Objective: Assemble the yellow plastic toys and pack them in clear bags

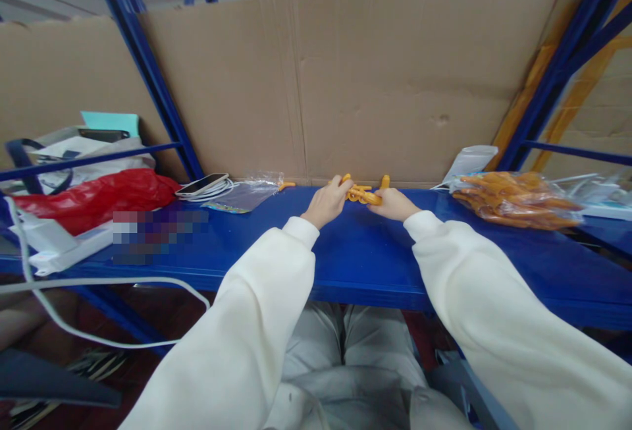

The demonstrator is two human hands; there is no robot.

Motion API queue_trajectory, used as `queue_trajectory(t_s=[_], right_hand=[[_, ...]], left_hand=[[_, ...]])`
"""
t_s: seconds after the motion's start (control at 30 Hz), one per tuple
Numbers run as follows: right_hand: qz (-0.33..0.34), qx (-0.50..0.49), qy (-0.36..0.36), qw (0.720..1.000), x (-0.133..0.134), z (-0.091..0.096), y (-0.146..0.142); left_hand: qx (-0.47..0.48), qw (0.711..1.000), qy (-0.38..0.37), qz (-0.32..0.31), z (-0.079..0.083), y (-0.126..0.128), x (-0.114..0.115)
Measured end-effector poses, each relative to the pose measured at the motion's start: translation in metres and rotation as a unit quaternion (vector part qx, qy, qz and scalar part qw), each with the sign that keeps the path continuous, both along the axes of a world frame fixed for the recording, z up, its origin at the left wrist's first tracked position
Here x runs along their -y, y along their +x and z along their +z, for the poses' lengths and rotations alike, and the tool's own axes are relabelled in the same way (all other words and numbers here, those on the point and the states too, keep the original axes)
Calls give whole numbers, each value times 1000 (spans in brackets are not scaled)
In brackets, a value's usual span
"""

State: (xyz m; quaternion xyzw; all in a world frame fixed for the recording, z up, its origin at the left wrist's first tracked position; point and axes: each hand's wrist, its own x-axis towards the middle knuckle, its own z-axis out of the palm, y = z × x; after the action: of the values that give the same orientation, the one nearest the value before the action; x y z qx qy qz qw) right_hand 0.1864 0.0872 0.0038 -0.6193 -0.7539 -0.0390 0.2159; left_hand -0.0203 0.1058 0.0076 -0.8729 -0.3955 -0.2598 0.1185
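Both my hands are together at the back of the blue shelf, working on small orange plastic pieces (pixel 363 193) whose exact kind is too small to make out. My left hand (pixel 326 202) is closed, fingers pinched on an orange piece whose tip shows above them. Opposite it, my right hand (pixel 396 204) is closed on the near right end of an orange piece. Behind that hand stands another rounded orange piece (pixel 385 182). Several orange parts lie between the hands, partly hidden by the fingers.
On the right lies a clear bag of orange pieces (pixel 513 199). To the left are a clear plastic packet (pixel 241 195), a phone (pixel 203 184) on a coiled white cable, a red plastic bag (pixel 103 199) and a white power strip (pixel 74 245). A cardboard panel (pixel 395 81) closes the back.
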Motion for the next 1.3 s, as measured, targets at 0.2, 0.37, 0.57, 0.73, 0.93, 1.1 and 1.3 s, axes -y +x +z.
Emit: queue_trajectory(t_s=[0.2,0.37,0.57,0.73,0.93,1.1,1.3], right_hand=[[-77,163,27,983,18,12,-19],[-80,182,21,980,17,11,-27],[-83,177,10,981,16,11,-26],[-89,153,-10,984,16,9,-29],[-70,155,-20,985,14,5,-31],[-60,181,-27,981,12,3,-30],[-54,218,-12,974,14,8,-30]], left_hand=[[-7,1000,2,-19,-2,3,2],[-3,999,-9,-34,-4,2,-1],[-15,999,-19,-23,-3,2,1],[-29,999,-15,2,-3,7,5],[-23,998,-43,32,-6,11,1],[-12,998,-65,-13,-9,8,-8],[48,993,-93,-59,-8,9,-16]])
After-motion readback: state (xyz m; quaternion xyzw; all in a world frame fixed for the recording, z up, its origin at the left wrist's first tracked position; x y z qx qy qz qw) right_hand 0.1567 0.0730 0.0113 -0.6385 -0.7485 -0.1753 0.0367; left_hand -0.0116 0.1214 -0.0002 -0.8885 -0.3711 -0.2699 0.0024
